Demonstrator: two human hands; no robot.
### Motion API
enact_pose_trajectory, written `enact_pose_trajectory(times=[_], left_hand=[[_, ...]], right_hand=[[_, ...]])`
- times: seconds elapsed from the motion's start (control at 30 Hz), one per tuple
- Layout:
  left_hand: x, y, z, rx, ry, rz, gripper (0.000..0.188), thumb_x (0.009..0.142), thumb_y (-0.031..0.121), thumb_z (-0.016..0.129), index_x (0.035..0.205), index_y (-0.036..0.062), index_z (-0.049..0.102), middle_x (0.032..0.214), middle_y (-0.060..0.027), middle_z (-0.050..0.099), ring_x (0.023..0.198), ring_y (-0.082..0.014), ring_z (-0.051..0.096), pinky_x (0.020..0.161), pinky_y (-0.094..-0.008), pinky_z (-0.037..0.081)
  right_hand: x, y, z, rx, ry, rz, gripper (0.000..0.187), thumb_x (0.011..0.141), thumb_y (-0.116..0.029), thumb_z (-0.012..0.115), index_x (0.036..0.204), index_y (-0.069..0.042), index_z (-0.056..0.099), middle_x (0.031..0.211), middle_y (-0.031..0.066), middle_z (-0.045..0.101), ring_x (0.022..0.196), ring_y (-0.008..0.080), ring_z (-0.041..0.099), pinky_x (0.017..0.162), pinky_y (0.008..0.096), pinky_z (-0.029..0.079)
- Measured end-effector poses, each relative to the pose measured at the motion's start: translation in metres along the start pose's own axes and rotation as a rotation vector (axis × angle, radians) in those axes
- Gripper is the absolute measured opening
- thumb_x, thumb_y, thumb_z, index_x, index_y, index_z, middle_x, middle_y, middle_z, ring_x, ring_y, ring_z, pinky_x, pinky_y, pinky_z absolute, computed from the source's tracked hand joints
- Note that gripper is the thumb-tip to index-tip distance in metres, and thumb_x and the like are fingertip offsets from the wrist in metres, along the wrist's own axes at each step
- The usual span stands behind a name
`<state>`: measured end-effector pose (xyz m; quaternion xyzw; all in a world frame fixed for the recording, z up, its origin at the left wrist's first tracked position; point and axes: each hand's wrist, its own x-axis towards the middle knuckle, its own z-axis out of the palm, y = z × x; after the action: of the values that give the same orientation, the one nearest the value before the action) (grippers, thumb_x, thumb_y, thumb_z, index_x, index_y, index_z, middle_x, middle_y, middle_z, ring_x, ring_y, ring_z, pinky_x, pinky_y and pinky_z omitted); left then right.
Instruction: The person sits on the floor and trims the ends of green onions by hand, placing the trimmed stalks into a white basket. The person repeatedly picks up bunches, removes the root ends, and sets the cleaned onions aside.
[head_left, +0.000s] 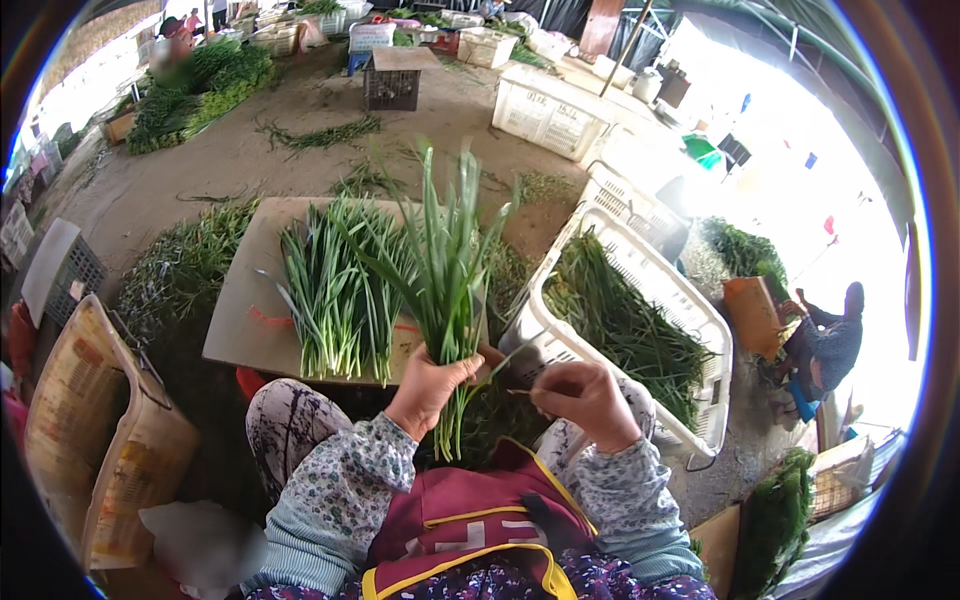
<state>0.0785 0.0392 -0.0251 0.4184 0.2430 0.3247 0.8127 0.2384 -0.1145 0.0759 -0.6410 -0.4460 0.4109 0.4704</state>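
My left hand [432, 392] is wrapped round the lower part of an upright bunch of garlic chives [450, 270]. Its long flat leaves fan out above the fist, and the pale stem ends hang below it. To the right, a little apart from the bunch, my right hand [592, 402] is closed in a pinch. A thin pale strip [519, 391] sticks out from its fingertips; it looks like a withered bit of leaf. In front of me, a pile of garlic chives [345, 290] lies on a low board [245, 320], stem ends toward me.
A white plastic crate [716, 350] of leafy greens [625, 335] stands close on my right. On my left is a stained crate [110, 440] on its side. Loose greens [185, 265] litter the floor. Another person [825, 335] sits at the far right. A wooden-topped crate [392, 78] stands ahead.
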Motion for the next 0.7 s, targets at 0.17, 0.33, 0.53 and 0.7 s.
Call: enact_pose_trajectory(times=[0.17,0.33,0.53,0.7], left_hand=[[0.003,0.035,-0.003,-0.1,0.01,-0.073,0.048,0.089,0.009,0.072,0.133,0.0041,0.054,0.11,-0.0115,0.069,0.083,-0.0164,0.064,0.071,-0.0323,0.052],[0.011,0.048,0.001,-0.217,0.021,-0.061,0.046,0.095,0.011,0.065,0.139,0.0117,0.05,0.127,-0.0158,0.063,0.096,-0.021,0.064,0.08,-0.0356,0.055],[0.023,0.039,0.018,-0.322,-0.054,-0.114,0.046,0.097,0.011,0.059,0.141,0.0142,0.045,0.131,-0.0207,0.057,0.11,-0.0366,0.063,0.095,-0.0519,0.053],[0.031,0.04,0.026,-0.301,-0.103,-0.104,0.057,0.097,0.014,0.059,0.15,0.0153,0.038,0.131,-0.0202,0.056,0.109,-0.0368,0.064,0.097,-0.0527,0.052]], right_hand=[[-0.009,0.074,-0.013,-0.425,-0.362,-0.161,0.019,0.08,-0.003,0.072,0.098,-0.003,0.069,0.083,0.0067,0.069,0.086,0.0188,0.068,0.077,0.031,0.053],[-0.001,0.101,0.008,-0.434,-0.079,-0.185,0.017,0.09,-0.014,0.063,0.089,0.002,0.061,0.082,0.019,0.065,0.079,0.0379,0.064,0.069,0.0421,0.051],[0.019,0.095,0.015,-0.064,0.011,-0.145,0.015,0.09,-0.014,0.066,0.092,0.002,0.064,0.081,0.016,0.065,0.073,0.0274,0.065,0.07,0.0351,0.052],[0.02,0.102,-0.003,-0.716,-0.192,-0.188,0.012,0.084,-0.01,0.07,0.091,-0.002,0.068,0.076,0.0162,0.067,0.073,0.0278,0.068,0.071,0.0349,0.054]])
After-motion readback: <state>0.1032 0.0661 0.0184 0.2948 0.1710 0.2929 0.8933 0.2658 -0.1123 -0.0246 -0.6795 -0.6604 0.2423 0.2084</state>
